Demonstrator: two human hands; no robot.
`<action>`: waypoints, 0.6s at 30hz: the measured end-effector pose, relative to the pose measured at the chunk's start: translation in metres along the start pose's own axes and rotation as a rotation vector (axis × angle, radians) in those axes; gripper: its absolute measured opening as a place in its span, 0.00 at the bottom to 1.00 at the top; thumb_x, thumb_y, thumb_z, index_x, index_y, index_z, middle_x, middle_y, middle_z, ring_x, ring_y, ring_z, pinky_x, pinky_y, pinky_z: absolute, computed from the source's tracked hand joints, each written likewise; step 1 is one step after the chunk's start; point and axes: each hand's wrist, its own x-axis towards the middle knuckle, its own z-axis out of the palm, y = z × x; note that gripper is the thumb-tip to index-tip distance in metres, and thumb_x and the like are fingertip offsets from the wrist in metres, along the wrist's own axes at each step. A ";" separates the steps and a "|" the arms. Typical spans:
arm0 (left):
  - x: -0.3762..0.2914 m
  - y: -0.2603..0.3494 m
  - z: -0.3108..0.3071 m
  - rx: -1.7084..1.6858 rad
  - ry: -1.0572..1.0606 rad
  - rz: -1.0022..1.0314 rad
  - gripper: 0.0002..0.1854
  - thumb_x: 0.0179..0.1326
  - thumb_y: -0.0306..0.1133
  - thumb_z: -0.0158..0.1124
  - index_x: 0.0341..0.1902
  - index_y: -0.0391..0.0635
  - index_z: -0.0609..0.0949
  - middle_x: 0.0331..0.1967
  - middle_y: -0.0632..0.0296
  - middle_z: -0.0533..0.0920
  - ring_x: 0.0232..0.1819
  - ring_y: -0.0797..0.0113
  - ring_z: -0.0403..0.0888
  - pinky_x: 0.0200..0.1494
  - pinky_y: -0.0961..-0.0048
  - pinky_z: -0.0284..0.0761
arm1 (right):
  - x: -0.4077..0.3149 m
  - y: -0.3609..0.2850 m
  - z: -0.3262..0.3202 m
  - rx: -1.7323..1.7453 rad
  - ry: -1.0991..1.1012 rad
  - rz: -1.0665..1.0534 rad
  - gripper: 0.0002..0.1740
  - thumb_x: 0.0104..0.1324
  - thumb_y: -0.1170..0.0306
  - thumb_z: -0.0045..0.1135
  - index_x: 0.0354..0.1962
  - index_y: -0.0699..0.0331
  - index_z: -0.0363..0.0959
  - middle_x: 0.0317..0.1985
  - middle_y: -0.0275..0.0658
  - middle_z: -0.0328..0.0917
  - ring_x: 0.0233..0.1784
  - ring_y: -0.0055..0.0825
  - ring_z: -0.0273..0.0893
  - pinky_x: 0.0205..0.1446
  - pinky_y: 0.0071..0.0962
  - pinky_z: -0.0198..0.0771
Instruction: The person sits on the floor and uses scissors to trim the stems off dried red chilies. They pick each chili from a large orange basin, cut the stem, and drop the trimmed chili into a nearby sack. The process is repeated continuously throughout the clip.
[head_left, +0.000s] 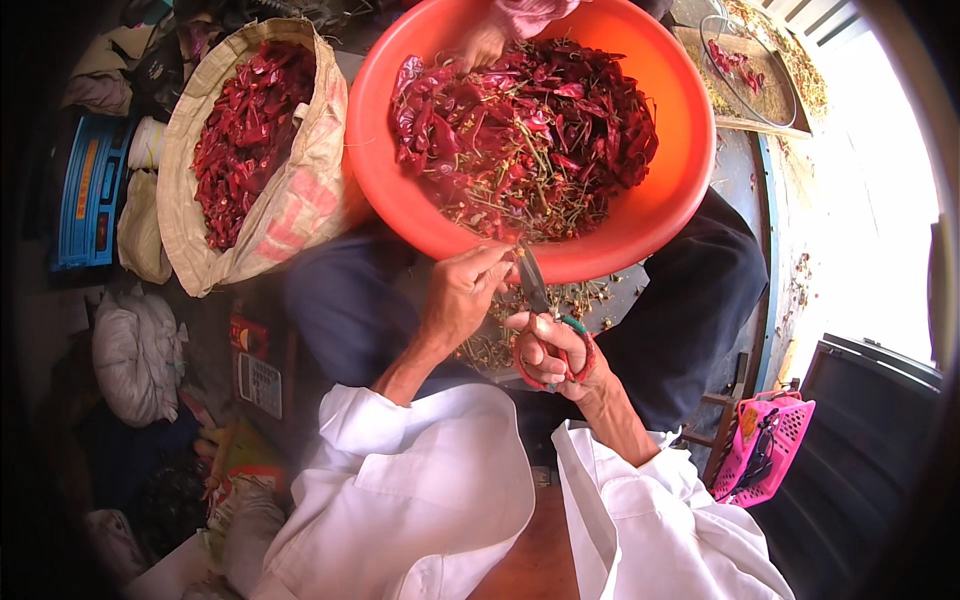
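Scissors (533, 285) with red and green wrapped handles are in my right hand (559, 352), their blades pointing up toward the near rim of a large orange plastic basin (667, 217). My left hand (466, 289) pinches a small stem end of a dried chili (517, 252) beside the blade tips; how much of the chili lies between its fingers is hard to tell. Dried red chilies (600, 124) and cut stems (536, 150) fill much of the basin. Another person's hand (484, 46) reaches into the basin from the far side.
A woven sack (307, 202) of red chilies stands left of the basin. Stem bits (585, 296) lie on the floor between my knees. A wooden-framed tray (750, 124) is at the upper right, a pink plastic basket (780, 450) at the lower right, a white bag (139, 360) at left.
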 end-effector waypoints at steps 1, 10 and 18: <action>-0.001 0.000 0.002 -0.068 -0.010 -0.090 0.13 0.73 0.28 0.63 0.58 0.37 0.85 0.37 0.62 0.88 0.31 0.76 0.85 0.32 0.78 0.80 | 0.001 0.001 -0.002 0.028 0.028 0.004 0.20 0.79 0.59 0.52 0.53 0.68 0.79 0.17 0.26 0.67 0.14 0.12 0.54 0.17 0.20 0.52; -0.001 0.016 -0.022 -0.132 0.013 -0.189 0.13 0.76 0.31 0.61 0.56 0.40 0.86 0.35 0.65 0.86 0.32 0.80 0.84 0.30 0.81 0.78 | 0.009 -0.006 -0.003 0.227 0.158 -0.207 0.21 0.82 0.57 0.47 0.57 0.63 0.77 0.18 0.23 0.62 0.14 0.11 0.52 0.17 0.16 0.51; 0.028 0.035 -0.221 0.386 0.543 -0.125 0.18 0.74 0.34 0.64 0.62 0.41 0.83 0.42 0.60 0.88 0.39 0.75 0.85 0.39 0.79 0.80 | 0.006 -0.022 -0.015 0.220 0.309 -0.307 0.27 0.81 0.52 0.48 0.58 0.69 0.73 0.29 0.32 0.76 0.27 0.15 0.66 0.26 0.16 0.62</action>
